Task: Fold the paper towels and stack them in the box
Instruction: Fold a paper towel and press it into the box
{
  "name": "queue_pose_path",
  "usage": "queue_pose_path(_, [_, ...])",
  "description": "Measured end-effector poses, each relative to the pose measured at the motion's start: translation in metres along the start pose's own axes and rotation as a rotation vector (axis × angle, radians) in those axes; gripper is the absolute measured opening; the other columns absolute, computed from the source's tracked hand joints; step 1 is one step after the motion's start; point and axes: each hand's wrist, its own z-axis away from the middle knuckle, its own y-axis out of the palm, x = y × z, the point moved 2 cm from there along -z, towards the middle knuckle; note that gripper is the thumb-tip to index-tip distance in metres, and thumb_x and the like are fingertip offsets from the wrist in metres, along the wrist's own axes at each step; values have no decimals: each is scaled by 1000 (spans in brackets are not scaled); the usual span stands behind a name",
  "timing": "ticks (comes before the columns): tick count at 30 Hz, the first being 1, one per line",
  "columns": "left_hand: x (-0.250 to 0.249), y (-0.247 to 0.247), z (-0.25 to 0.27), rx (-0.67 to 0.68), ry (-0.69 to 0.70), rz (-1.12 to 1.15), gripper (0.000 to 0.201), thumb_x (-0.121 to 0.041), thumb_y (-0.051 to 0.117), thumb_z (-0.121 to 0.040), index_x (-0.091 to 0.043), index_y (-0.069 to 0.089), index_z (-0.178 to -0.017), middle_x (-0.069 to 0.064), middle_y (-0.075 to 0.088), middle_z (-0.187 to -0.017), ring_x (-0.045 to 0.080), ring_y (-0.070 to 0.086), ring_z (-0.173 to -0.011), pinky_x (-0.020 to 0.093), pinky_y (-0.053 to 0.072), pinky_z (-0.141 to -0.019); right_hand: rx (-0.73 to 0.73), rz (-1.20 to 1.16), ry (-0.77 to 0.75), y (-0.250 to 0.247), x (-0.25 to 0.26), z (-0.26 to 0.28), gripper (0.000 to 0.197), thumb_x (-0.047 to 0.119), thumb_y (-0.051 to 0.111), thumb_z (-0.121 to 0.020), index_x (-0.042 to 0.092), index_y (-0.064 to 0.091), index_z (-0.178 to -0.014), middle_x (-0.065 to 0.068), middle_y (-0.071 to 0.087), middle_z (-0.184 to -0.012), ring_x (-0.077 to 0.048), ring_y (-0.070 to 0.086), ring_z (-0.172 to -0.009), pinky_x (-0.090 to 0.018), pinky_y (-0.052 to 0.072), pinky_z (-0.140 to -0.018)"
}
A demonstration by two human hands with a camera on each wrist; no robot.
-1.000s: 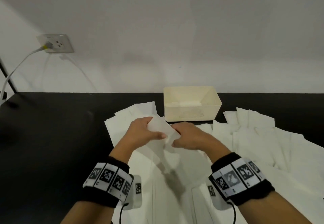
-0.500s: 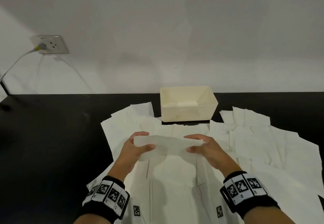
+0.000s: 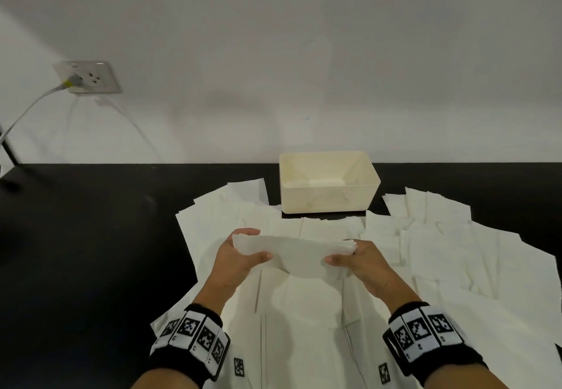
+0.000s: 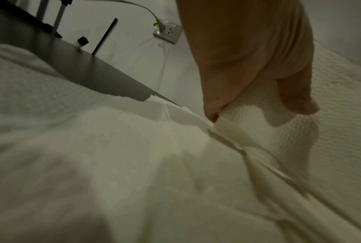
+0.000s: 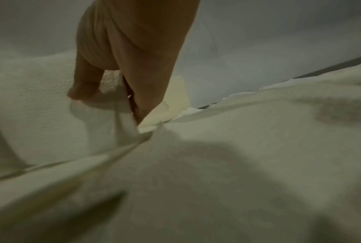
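Observation:
A folded white paper towel point(image 3: 296, 254) hangs stretched between my two hands above the towel-covered table. My left hand point(image 3: 243, 253) pinches its left end between thumb and fingers, and my right hand point(image 3: 349, 256) pinches its right end. In the left wrist view the thumb and fingers point(image 4: 296, 102) clamp the embossed towel point(image 4: 258, 118). In the right wrist view the towel point(image 5: 110, 85) is pinched the same way. The cream box point(image 3: 327, 181) stands beyond my hands near the wall, with a pale layer on its floor.
Several unfolded white paper towels point(image 3: 456, 251) lie spread over the black table point(image 3: 91, 236), from the box to the near edge. A wall socket point(image 3: 88, 76) with a plugged cable is at the far left. A dark stand leg point(image 3: 7, 148) is at the left edge.
My hands have drawn apart, from close together near the box to spread wide, and the crumpled towel is now stretched out as a long folded strip.

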Motion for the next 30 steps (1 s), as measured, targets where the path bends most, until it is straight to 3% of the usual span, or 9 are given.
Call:
queue_pose_path(2, [-4, 1, -3, 17, 18, 8, 42, 4, 77, -69, -18, 56, -97, -1, 54, -92, 12, 53, -83, 9, 49, -53, -20, -84, -14, -1, 2, -3, 21, -6, 72, -73, 10, 68, -85, -6, 71, -84, -19, 67, -77, -22, 53, -62])
queue_pose_path(4, [-5, 0, -7, 39, 18, -22, 43, 2, 79, -68, -24, 55, -92, 0, 53, -94, 13, 52, -86, 10, 50, -55, -29, -130, -21, -2, 5, -5, 25, -8, 71, -73, 13, 68, -87, -5, 72, -87, -19, 67, -82, -24, 54, -72])
queue_pose_path(7, [2, -5, -9, 29, -18, -60, 57, -6, 86, -61, -32, 54, -101, 2, 51, -108, 21, 51, -99, 26, 54, -77, -13, -101, -4, -4, 0, -7, 41, -11, 72, -70, 16, 68, -100, -7, 71, -94, -22, 65, -89, -28, 52, -81])
queue_pose_path(10, [8, -5, -9, 22, -68, -44, 77, -7, 89, -55, -30, 48, -116, 4, 50, -119, 27, 49, -113, 38, 52, -90, 11, -143, 15, 1, -6, -5, 45, -15, 70, -70, 14, 64, -104, -9, 70, -100, -22, 66, -92, -27, 54, -75])
queue_pose_path(16, [7, 0, -9, -28, -70, -49, 72, -5, 86, -60, -30, 48, -116, 3, 52, -114, 24, 50, -106, 36, 53, -85, 33, -135, 20, 4, -2, -7, 42, -14, 70, -70, 13, 64, -101, -8, 70, -95, -24, 66, -89, -26, 54, -69])
queue_pose_path(19, [4, 2, -8, 4, -36, -37, 55, 0, 84, -62, -25, 56, -103, 0, 57, -99, 19, 54, -94, 25, 52, -72, 21, -100, 37, 3, -3, -7, 38, -12, 72, -70, 15, 64, -96, -10, 68, -96, -27, 64, -91, -32, 54, -73])
queue_pose_path(21, [1, 2, -7, 5, -28, -33, 43, 1, 83, -62, -21, 59, -91, 0, 59, -88, 17, 56, -85, 23, 50, -67, 14, -68, 42, 4, -3, -7, 38, -10, 74, -69, 16, 65, -95, -13, 67, -100, -30, 63, -96, -37, 54, -81])
queue_pose_path(25, [2, 0, -11, 24, -61, -33, 50, -15, 91, -42, -15, 58, -79, 3, 60, -80, 18, 58, -77, 26, 51, -66, 1, -74, 55, 5, -4, -10, 34, -11, 74, -70, 16, 64, -89, -10, 68, -92, -28, 63, -90, -35, 52, -81])
queue_pose_path(30, [1, -2, -11, 57, -52, -130, 52, -25, 88, -35, -14, 48, -68, -1, 55, -68, 14, 51, -65, 19, 41, -54, 7, -57, 75, 2, 0, -11, 29, -8, 72, -73, 16, 65, -88, -7, 68, -88, -25, 62, -87, -28, 48, -69])
